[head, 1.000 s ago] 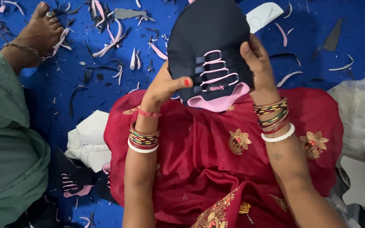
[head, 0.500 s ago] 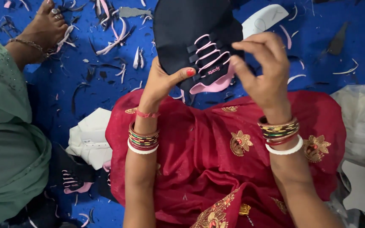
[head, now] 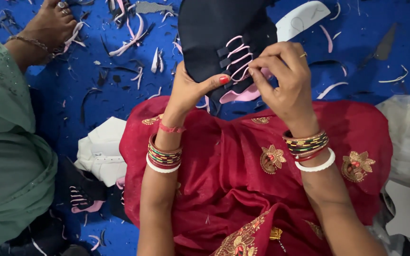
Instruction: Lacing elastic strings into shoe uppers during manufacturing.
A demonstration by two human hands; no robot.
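Gripping black shoe upper (head: 214, 42), left hand (head: 191, 90), right hand (head: 281, 76) pinching pink lace (head: 238, 71)

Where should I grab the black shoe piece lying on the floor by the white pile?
Probably by the plain black part of the spare shoe piece, coming from above. It lies flat on the blue floor beside the white pile, so an edge has to be pinched up. The pink loops look thin, and could pull if grabbed.
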